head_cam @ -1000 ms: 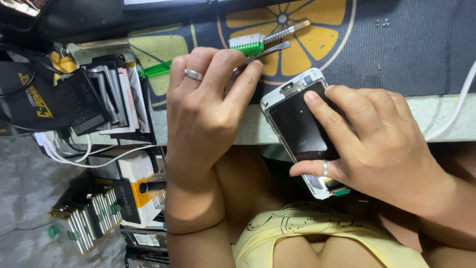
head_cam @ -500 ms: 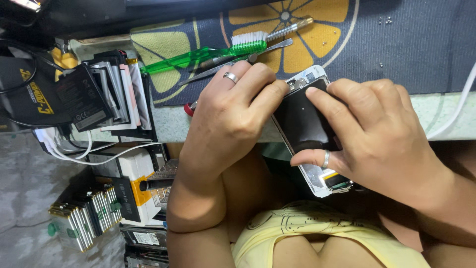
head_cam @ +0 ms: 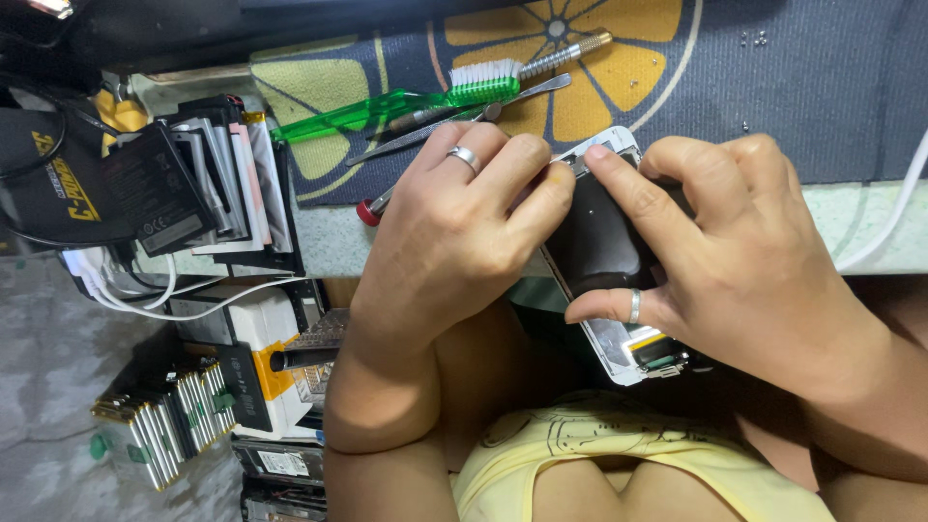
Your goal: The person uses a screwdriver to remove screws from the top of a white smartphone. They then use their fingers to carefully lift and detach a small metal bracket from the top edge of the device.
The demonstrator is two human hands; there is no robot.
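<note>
Head view. The right hand is closed round a white-framed smartphone with a dark glass front, thumb and forefinger clamping it above the lap at the edge of the dark blue mat with a yellow flower print. The left hand is curled, fingertips pressed to the phone's upper corner; whether it holds a tool cannot be told. The phone's long axis runs diagonally, top end toward the mat, exposed connector end toward the yellow shirt. Judged risk: uneven prying at the corner could crack the glass, or a slip could drop the phone. A green-handled brush lies near.
</note>
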